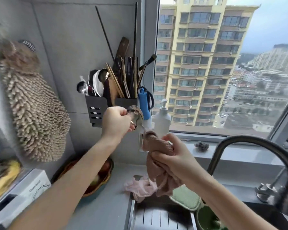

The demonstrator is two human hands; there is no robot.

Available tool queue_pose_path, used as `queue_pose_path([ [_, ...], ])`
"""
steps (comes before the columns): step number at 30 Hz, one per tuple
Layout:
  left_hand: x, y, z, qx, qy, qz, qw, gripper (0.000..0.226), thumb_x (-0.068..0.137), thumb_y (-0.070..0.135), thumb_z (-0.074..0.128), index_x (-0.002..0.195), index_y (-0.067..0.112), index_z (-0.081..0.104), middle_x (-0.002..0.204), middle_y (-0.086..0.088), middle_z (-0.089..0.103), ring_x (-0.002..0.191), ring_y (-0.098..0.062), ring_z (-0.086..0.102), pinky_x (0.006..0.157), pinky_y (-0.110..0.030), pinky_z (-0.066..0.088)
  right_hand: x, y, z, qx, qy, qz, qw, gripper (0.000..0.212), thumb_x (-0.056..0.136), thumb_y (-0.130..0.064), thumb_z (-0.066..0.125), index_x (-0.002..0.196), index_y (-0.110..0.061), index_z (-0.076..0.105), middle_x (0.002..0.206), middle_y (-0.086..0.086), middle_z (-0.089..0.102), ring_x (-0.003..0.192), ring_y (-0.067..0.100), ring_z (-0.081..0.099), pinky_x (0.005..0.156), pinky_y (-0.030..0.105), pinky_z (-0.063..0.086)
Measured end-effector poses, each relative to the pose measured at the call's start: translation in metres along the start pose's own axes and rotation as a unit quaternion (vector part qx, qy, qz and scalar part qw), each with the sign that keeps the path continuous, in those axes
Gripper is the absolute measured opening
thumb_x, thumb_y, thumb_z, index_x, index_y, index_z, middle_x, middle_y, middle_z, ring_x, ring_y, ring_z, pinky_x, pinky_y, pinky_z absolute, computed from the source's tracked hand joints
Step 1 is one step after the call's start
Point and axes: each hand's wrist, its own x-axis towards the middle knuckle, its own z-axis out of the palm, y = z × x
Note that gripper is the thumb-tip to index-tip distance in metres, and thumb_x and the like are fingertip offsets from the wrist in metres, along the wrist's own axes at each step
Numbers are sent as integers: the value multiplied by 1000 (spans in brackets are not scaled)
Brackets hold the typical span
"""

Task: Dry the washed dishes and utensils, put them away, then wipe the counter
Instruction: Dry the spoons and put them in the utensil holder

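While the left hand [115,122] pinches the spoon [136,116] by its bowl just before the wall utensil rack [96,110], the right hand [171,156] clamps the pink cloth [158,145] round its handle, seemingly to rub the handle dry before racking it

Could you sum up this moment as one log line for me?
step: drying spoons | left hand: holds spoons by the bowls | right hand: grips cloth around the handles | utensil rack: on wall just behind
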Motion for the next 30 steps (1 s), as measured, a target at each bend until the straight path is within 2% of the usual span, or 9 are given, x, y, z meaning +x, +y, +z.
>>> queue_pose_path([
  [4,55,5,-68,-19,174,38,984,35,87,9,58,53,16,52,36,4,53,34,-8,54,49,-32,51,16,-1,-6,-74,-5,-9,997,26,79,-3,71,94,-14,54,79,0,62,60,-5,56,57,14,47],
  [7,87,19,-120,-22,265,87,960,36,85,13,55,51,17,45,32,9,51,34,-4,55,56,-46,54,30,4,-14,-119,40,-1,992,25,79,-4,71,96,-13,55,84,3,65,75,12,62,67,26,51],
  [10,101,33,-140,100,311,195,925,32,84,31,50,62,9,55,54,-9,65,53,-27,65,58,-47,53,43,-3,-10,-125,70,-8,990,24,79,-4,70,96,-11,54,84,6,65,79,22,63,73,34,52],
  [12,105,42,-143,174,338,278,882,31,86,30,50,77,4,63,70,-18,69,64,-34,65,63,-42,49,50,-8,-5,-118,71,-16,990,23,81,-4,69,95,-12,53,83,7,65,75,20,65,69,35,55],
  [15,108,52,-137,238,342,368,831,23,89,17,52,82,0,65,72,-19,69,67,-36,62,63,-38,38,52,-12,4,-84,54,-14,995,18,86,0,63,97,-6,50,73,6,61,45,4,58,41,19,47],
  [16,109,54,-134,255,340,385,819,21,89,14,52,81,-1,65,72,-19,68,66,-37,61,61,-38,36,52,-11,6,-80,51,-16,995,18,87,0,62,98,-5,50,73,7,61,41,3,57,38,15,44],
  [21,123,50,-133,273,345,401,803,20,89,11,52,81,-3,64,74,-22,66,66,-39,59,59,-41,35,53,-8,11,-77,55,-24,995,19,86,0,64,99,-6,51,78,8,60,44,1,57,37,9,38],
  [25,131,37,-126,260,345,395,811,22,92,16,51,83,1,65,74,-16,67,67,-37,60,59,-39,37,55,-2,11,-93,68,-26,993,22,82,-3,67,98,-10,54,84,7,64,70,11,59,51,9,42],
  [30,142,39,-121,215,340,407,820,19,88,7,54,79,-5,65,69,-20,66,63,-37,60,61,-33,34,57,-1,11,-88,68,-19,994,22,82,-4,68,99,-11,55,85,4,64,73,11,59,56,13,44],
])
